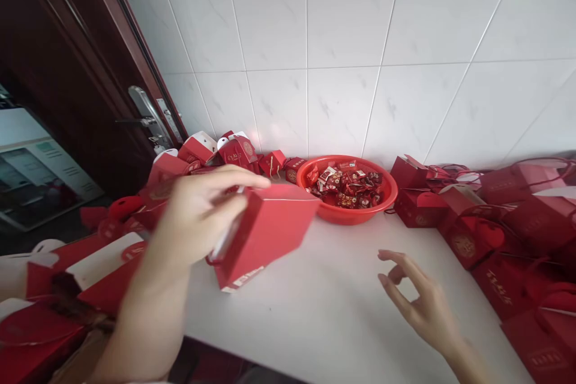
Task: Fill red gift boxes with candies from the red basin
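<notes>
My left hand (211, 210) grips a red paper gift box (274, 225) by its upper left edge, with the thumb on the near side. The box tilts over the white table (324, 300), and its far end overlaps the view of the basket. White lettering shows low on its front face; what is inside is hidden. Over the right part of the table, my right hand (416, 297) is apart from everything, thumb and fingers curved with a gap between them. A red plastic basket (355, 216) of wrapped candies (348, 186) stands behind, near the wall.
Red gift boxes (468, 240) crowd the table's right side. More red boxes (236, 150) pile up at the back left, and open ones (108, 258) lie near my left forearm. A tiled wall (342, 96) closes off the back; a dark door with a metal handle (148, 111) is at left.
</notes>
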`<state>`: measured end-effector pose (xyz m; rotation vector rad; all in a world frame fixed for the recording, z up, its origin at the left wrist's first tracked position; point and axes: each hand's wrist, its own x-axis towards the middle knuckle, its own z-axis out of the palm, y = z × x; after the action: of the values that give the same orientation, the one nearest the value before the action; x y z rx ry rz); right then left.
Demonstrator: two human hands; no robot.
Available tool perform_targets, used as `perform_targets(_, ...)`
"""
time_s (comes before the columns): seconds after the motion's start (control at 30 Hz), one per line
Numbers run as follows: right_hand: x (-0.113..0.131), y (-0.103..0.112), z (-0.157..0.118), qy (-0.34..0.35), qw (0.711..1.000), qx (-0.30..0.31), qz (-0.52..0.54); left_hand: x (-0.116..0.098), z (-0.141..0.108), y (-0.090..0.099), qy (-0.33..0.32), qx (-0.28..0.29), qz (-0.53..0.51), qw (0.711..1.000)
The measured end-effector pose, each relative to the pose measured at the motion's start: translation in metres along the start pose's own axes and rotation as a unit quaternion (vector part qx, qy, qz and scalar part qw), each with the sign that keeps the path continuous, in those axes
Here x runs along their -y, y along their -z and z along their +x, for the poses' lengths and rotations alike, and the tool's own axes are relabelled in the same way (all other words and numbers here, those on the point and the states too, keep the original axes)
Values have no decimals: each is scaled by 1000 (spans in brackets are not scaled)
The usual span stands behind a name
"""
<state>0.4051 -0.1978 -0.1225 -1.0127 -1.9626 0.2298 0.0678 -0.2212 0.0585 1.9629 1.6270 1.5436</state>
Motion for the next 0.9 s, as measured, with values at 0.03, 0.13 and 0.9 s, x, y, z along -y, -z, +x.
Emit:
perform_targets(0.03,3,-3,0,6,1000,15,10,-3,4,-21,4,53,-31,998)
perform_targets(0.13,12,-13,0,21,998,56,37,11,4,-66,30,136,-80,987)
perform_targets(0.9,2,-27,4,-207,902,228,304,70,-76,-111,-172,249,17,953)
